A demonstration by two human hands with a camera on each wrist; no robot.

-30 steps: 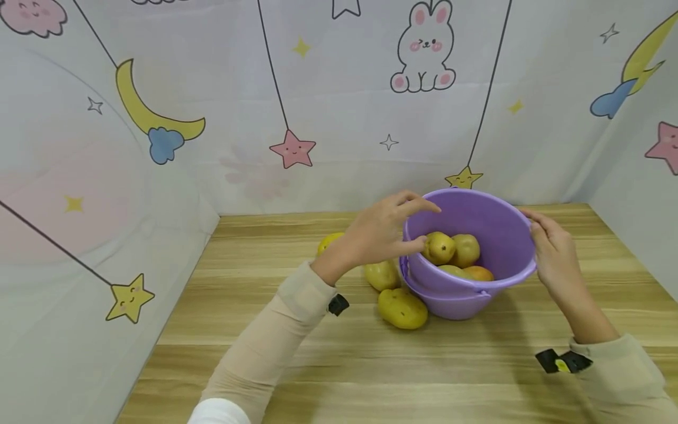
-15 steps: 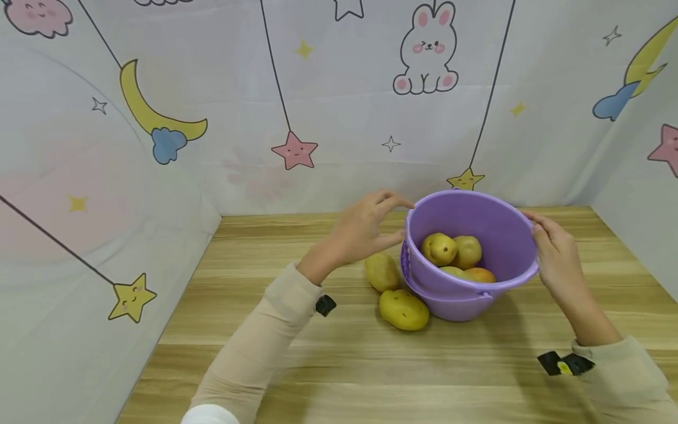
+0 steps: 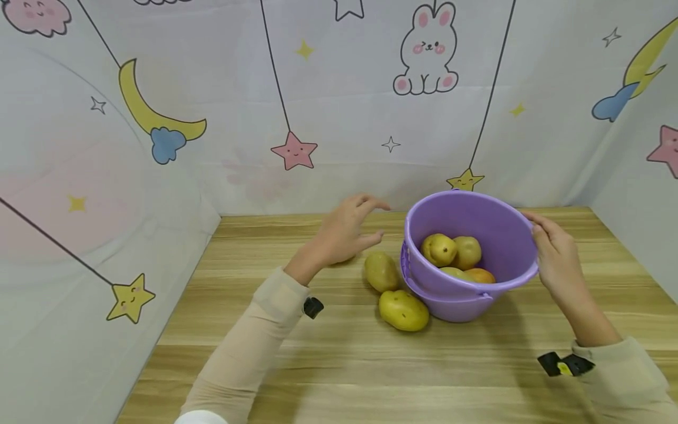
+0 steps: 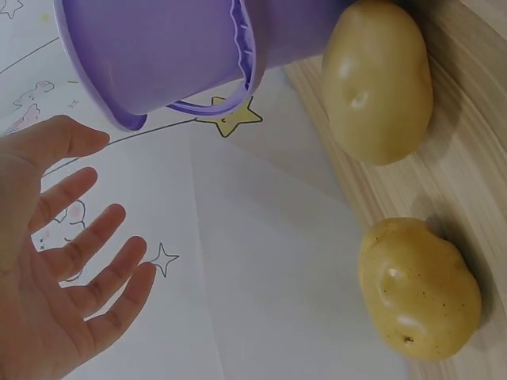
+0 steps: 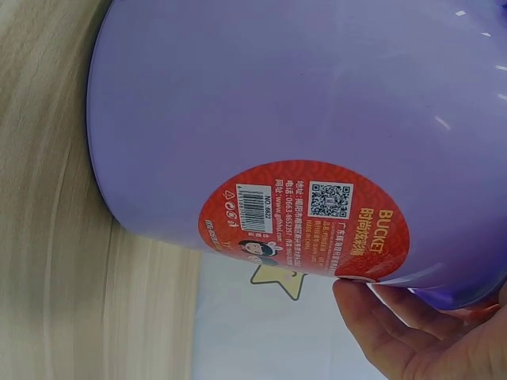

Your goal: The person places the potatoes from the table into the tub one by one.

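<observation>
A purple bucket point(image 3: 461, 300) stands on the table, its mouth leaning toward the camera, with several potatoes point(image 3: 438, 249) and an orange-red round item point(image 3: 481, 275) inside. My right hand point(image 3: 556, 253) grips its rim at the right; in the right wrist view fingers point(image 5: 396, 317) lie at the bucket's labelled side point(image 5: 238, 95). Left of the bucket, my empty left hand point(image 3: 339, 232) hovers with fingers spread, also in the left wrist view point(image 4: 71, 253). Below and right of it lie a potato point(image 3: 381, 271) and a yellower one point(image 3: 404, 310). Another point(image 3: 343, 259) is mostly hidden under the hand.
The wooden table point(image 3: 339, 365) reaches back to a white cloth point(image 3: 339, 106) printed with stars, moons and a rabbit. Cloth walls also stand at the left and right. The bucket's handle point(image 3: 405, 262) hangs down on its left side.
My left hand has moved left, from over the bucket's mouth to beyond its rim, above the potato farthest left. My right hand keeps its grip, and the bucket's contents look the same.
</observation>
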